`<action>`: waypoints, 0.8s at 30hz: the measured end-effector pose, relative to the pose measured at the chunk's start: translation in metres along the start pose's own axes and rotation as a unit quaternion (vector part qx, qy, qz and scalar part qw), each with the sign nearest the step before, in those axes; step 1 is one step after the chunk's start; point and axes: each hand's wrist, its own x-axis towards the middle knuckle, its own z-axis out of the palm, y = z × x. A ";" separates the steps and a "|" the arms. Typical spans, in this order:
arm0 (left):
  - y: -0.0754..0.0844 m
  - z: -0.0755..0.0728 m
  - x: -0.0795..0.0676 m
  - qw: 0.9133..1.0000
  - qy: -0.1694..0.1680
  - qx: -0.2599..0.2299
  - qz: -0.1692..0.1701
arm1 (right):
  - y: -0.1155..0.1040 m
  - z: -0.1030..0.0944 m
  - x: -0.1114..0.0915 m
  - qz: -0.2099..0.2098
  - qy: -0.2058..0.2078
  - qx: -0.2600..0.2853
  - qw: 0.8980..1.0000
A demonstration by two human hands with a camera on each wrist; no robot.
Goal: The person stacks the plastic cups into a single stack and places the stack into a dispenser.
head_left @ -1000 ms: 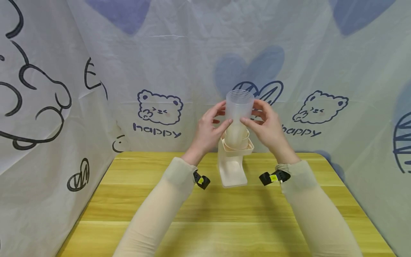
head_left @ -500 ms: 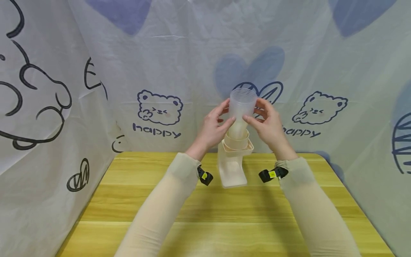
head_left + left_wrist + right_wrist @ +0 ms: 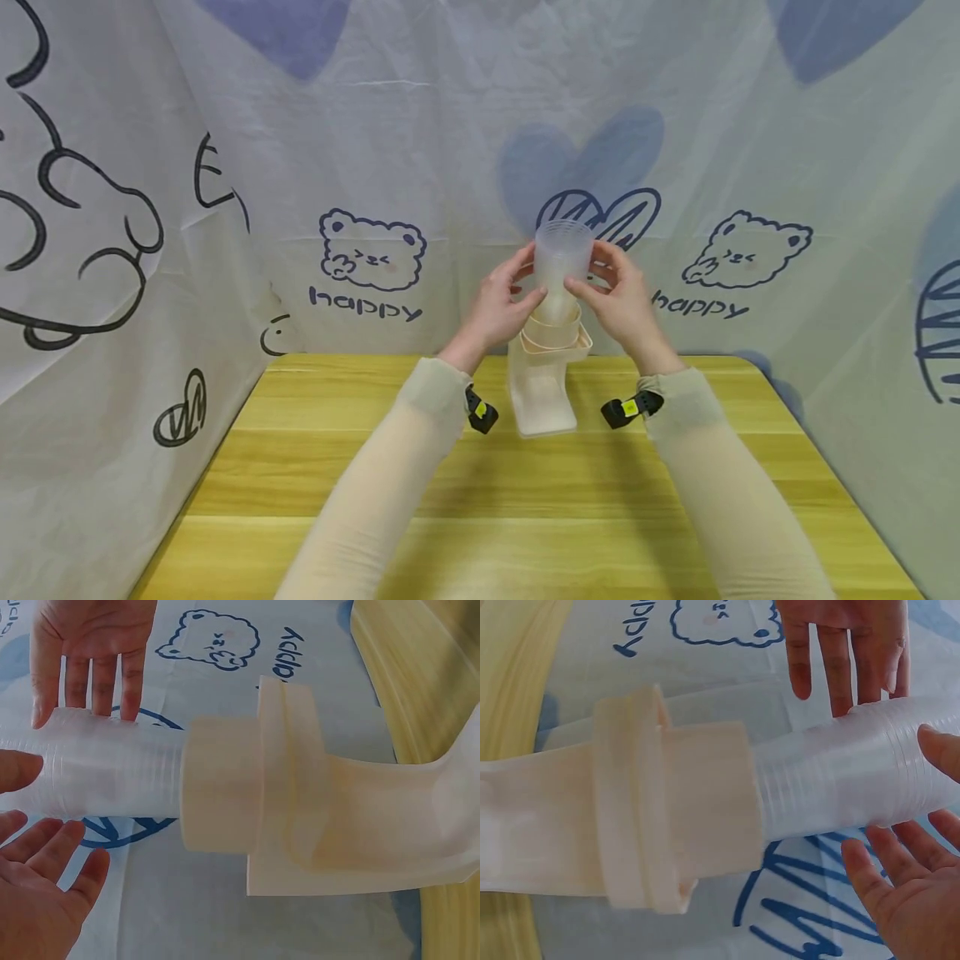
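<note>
A stack of clear plastic cups stands nearly upright in the head view. Its lower end sits inside the round collar of a cream cup dispenser. My left hand holds the stack from the left, thumb in front and fingers behind. From the right, my right hand holds it the same way. Both wrist views show the cups entering the collar, with fingers and thumbs around the upper part. How deep the stack reaches inside is hidden by the collar wall.
The dispenser's foot stands near the back edge of a wood-grain table. Close behind hangs a pale cloth printed with bears and hearts, and more cloth lines the left and right sides.
The cup stack has shifted slightly right, then come down a little into the collar, both hands moving with it. The dispenser stays in place.
</note>
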 end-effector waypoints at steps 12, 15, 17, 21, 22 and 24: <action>-0.017 0.010 -0.004 0.999 0.005 -0.038 -0.024 | 0.021 0.002 -0.005 0.040 -0.025 -0.009 0.999; -0.019 0.012 -0.004 0.998 0.005 -0.050 -0.030 | 0.025 0.002 -0.005 0.041 -0.026 -0.012 0.999; -0.020 0.012 -0.004 0.998 0.003 -0.048 -0.033 | 0.026 0.001 -0.005 0.039 -0.027 -0.011 0.999; -0.022 0.012 -0.003 0.999 -0.004 -0.034 -0.033 | 0.028 0.000 -0.005 0.037 -0.029 -0.011 0.999; -0.022 0.012 -0.003 0.999 -0.005 -0.030 -0.033 | 0.029 0.000 -0.005 0.038 -0.030 -0.010 0.999; -0.022 0.012 -0.003 0.999 -0.012 -0.025 -0.037 | 0.029 -0.001 -0.005 0.040 -0.030 -0.011 0.999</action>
